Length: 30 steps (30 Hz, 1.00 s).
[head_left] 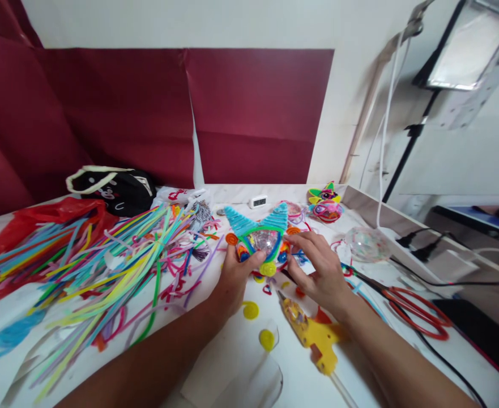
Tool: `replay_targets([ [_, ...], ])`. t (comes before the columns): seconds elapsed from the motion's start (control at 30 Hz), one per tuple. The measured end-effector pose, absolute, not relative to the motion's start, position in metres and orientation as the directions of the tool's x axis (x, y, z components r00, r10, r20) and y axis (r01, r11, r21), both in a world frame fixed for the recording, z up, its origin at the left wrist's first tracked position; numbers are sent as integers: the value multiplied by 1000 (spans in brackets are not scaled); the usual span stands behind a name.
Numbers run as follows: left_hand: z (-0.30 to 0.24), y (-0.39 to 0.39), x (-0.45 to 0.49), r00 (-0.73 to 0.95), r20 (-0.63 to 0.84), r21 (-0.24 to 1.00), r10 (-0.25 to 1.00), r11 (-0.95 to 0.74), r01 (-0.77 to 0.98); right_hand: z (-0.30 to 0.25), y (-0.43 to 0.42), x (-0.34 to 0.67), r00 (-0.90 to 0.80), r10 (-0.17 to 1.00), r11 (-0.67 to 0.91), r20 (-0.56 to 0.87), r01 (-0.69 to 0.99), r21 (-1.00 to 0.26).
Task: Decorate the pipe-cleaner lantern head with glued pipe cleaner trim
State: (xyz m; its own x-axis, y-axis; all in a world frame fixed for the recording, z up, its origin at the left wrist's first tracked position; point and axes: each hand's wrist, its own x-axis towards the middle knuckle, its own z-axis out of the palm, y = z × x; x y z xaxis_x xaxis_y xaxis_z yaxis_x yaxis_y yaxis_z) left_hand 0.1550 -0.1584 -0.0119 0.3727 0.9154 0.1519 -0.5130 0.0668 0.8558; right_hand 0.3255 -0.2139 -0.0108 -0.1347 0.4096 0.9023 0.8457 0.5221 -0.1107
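Note:
A pipe-cleaner ornament (254, 223) is held up above the middle of the table. It has two light-blue pointed ears, a green and blue rim, a clear glittery centre, and orange and blue coils at its sides. My left hand (233, 279) grips its left and lower edge, thumb in front near a yellow coil (268, 268). At the right edge, the thumb and fingers of my right hand (322, 275) close on the orange and blue side coils. Below lie two loose yellow coils (251, 310). A yellow glue gun (323, 340) rests under my right forearm.
Bundles of coloured pipe cleaners (134, 255) cover the left side, some in a red plastic bag (71, 212). Red-handled scissors (419, 311) and black cables lie at right. Behind stand a small white digital clock (258, 202), finished-looking colourful ornaments (325, 203) and a clear ball (368, 245).

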Motion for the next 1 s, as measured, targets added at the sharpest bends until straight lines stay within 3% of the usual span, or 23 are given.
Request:
replay_targets([
  [0.43, -19, -156, 154, 342, 160, 890, 926, 14, -455, -13, -212, 329, -167, 414, 511, 895, 856, -77],
  [0.67, -19, -156, 155, 321, 201, 878, 925, -25, -478, -8, -215, 327, -237, 398, 504, 886, 864, 4],
  [1.0, -18, -158, 155, 313, 202, 878, 928, -30, -478, -8, -216, 324, -212, 376, 509, 902, 861, -9],
])
